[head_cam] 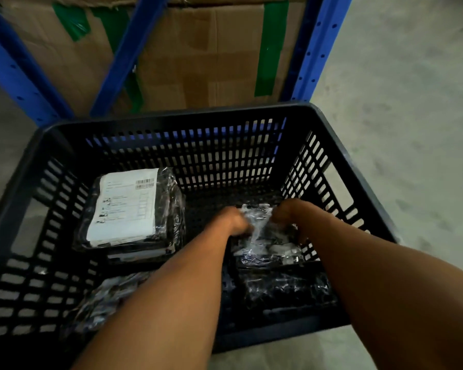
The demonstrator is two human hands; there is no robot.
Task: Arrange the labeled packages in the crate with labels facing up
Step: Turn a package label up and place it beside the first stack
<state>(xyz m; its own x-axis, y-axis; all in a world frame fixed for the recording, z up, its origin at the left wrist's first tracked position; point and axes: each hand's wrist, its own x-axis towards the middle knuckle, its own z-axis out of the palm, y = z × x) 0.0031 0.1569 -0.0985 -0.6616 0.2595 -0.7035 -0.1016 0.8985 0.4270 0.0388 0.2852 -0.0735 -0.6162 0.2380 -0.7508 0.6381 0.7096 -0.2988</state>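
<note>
A grey concrete floor [401,84] lies under me, with a blue rack [309,49] and taped cardboard boxes [198,62] just behind a dark slotted crate [171,113]. My left hand [234,221] and right hand [289,213] are both down inside the crate, each curled closed on the far end of a crinkly clear-wrapped package [265,241], one hand at each far corner. That package lies in the right half of the crate, and I cannot tell whether its label faces up. Nearer me on the right sits another dark wrapped package [286,292], partly under my right forearm. In the far left part lies a package with its white label [123,206] facing up. A blurred wrapped package [104,300] sits in the near left corner.
</note>
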